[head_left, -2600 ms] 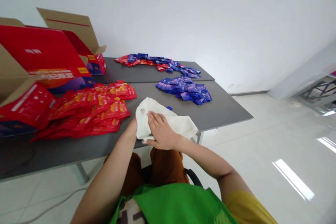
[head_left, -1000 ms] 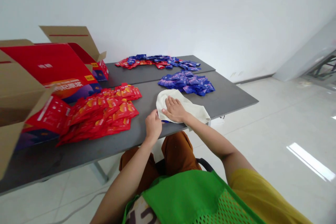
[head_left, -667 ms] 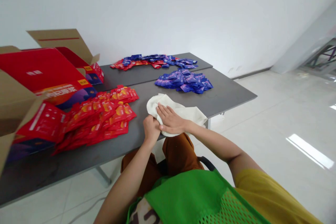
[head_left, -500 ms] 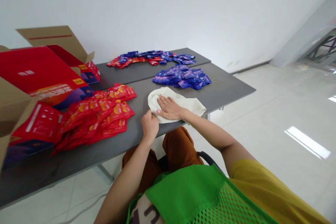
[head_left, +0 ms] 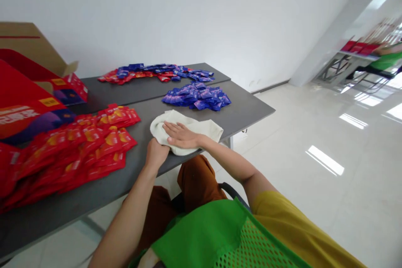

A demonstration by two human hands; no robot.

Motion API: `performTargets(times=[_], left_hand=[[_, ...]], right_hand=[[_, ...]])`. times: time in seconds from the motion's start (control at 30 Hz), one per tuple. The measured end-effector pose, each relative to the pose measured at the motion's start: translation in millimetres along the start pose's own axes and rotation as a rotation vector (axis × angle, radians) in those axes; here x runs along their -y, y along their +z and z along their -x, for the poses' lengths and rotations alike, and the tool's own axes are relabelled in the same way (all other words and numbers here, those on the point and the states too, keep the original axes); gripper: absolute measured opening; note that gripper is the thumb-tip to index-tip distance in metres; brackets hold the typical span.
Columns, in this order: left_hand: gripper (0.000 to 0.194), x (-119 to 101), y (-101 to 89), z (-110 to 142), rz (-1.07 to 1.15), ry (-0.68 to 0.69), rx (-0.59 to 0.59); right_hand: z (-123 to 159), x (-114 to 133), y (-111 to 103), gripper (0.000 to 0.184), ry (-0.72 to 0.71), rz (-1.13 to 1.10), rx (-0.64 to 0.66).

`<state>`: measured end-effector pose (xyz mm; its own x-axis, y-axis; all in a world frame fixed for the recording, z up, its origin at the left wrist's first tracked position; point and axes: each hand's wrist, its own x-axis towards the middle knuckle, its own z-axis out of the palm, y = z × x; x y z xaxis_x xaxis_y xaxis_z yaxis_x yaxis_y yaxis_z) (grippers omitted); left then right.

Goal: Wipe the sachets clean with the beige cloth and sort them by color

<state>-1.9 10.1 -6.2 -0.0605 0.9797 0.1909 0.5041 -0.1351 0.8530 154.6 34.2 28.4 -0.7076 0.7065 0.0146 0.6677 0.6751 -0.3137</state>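
A cream terry towel [head_left: 194, 125] lies bunched on the grey table near its front edge. My right hand [head_left: 181, 136] rests flat on top of it with the fingers spread. My left hand [head_left: 155, 153] is curled around the towel's near left edge. To the left lies a large spread of red sachets [head_left: 91, 146], close to my left hand. Beyond the towel is a heap of blue sachets [head_left: 196, 97], and a strip of mixed red and blue sachets [head_left: 153, 73] lies farther back.
Open red-printed cartons [head_left: 25, 100] stand at the table's left end. The grey table [head_left: 248, 109] is made of two abutting tops. Its front edge runs just past my hands. At far right, a co-worker [head_left: 386, 60] sits at another table holding red items.
The view has swung right, so everything on the table sits farther left and a co-worker has come into sight. The towel is more tightly bunched, and both hands stay on it.
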Motion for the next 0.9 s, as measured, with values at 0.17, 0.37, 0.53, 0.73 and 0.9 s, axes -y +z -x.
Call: performTargets(times=[0.17, 0.37, 0.53, 0.73, 0.9], left_hand=[[0.024, -2.8, 0.4, 0.1, 0.047, -0.011, 0.092], [0.024, -9.6, -4.7, 7.3, 0.052, 0.007, 0.048], [0.028, -13.6, -4.2, 4.0, 0.222, -0.022, 0.016], [0.022, -18.3, -5.1, -3.1, 0.391, -0.328, 0.038], [0.029, -20.3, -38.1, -3.8, 0.657, -0.603, -0.238]], right_hand=[[-17.4, -22.9, 2.7, 0.076, 0.215, 0.088, -0.094], [10.1, 3.8, 7.1, 0.084, 0.028, 0.075, -0.068], [18.3, 11.8, -1.5, 0.075, -0.085, 0.014, -0.021], [-6.8, -8.5, 4.5, 0.079, 0.125, 0.126, -0.118], [4.2, 5.2, 24.4, 0.092, 0.353, 0.262, -0.283]])
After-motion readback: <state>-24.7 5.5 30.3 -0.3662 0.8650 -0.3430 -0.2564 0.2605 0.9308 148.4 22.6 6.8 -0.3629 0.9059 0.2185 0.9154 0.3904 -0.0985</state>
